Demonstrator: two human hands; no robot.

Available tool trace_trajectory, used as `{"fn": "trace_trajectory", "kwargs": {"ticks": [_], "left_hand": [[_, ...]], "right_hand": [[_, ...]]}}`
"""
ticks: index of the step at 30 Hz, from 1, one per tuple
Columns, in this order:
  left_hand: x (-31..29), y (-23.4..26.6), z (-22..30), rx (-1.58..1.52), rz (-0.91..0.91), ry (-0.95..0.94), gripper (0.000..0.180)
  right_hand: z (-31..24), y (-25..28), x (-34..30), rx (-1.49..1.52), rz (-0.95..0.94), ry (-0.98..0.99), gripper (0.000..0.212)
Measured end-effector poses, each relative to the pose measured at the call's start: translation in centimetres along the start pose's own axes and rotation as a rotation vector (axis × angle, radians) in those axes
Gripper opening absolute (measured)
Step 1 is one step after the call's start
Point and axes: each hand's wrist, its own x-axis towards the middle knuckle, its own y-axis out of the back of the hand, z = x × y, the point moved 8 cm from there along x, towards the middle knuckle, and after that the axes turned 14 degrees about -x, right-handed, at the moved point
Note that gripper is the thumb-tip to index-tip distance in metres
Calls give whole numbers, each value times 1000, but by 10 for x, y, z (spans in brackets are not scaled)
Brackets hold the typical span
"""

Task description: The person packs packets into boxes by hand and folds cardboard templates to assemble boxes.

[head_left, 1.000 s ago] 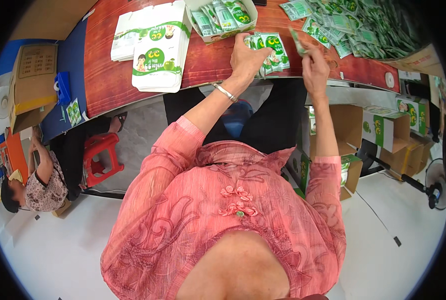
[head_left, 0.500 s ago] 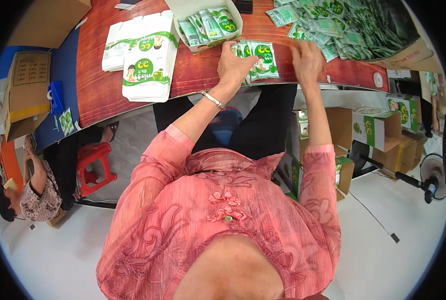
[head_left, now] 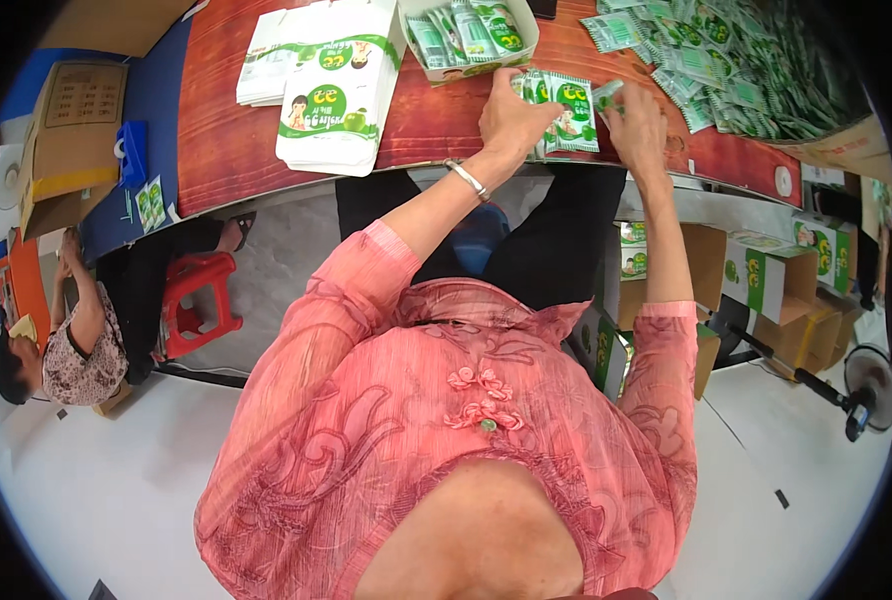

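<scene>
Near the bench's (head_left: 431,125) near edge, my left grip (head_left: 516,118) clasps a row of sachets (head_left: 574,112); my right grip (head_left: 638,130) pinches a single sachet (head_left: 607,94). Likely light, soft, slippery: I'd hold crimped ends.

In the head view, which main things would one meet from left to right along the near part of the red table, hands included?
Stack of flat cartons, left hand, green-and-white sachets, right hand, small round white object.
</scene>
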Motion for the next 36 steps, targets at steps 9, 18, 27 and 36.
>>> {"fn": "trace_trajectory", "kwargs": {"ticks": [9, 18, 27, 36], "left_hand": [[-3, 4, 6, 66, 11, -2, 75], [-4, 3, -15, -257, -110, -25, 90], [-17, -5, 4, -563, -387, -43, 84], [-21, -3, 9, -591, -505, -159, 85]], "right_hand": [[-9, -8, -9, 953, -60, -483, 47], [-59, -19, -26, 562, -129, -475, 42], [-72, -3, -38, 1017, -145, -413, 38], [-92, 18, -36, 1084, -120, -176, 73]]}}
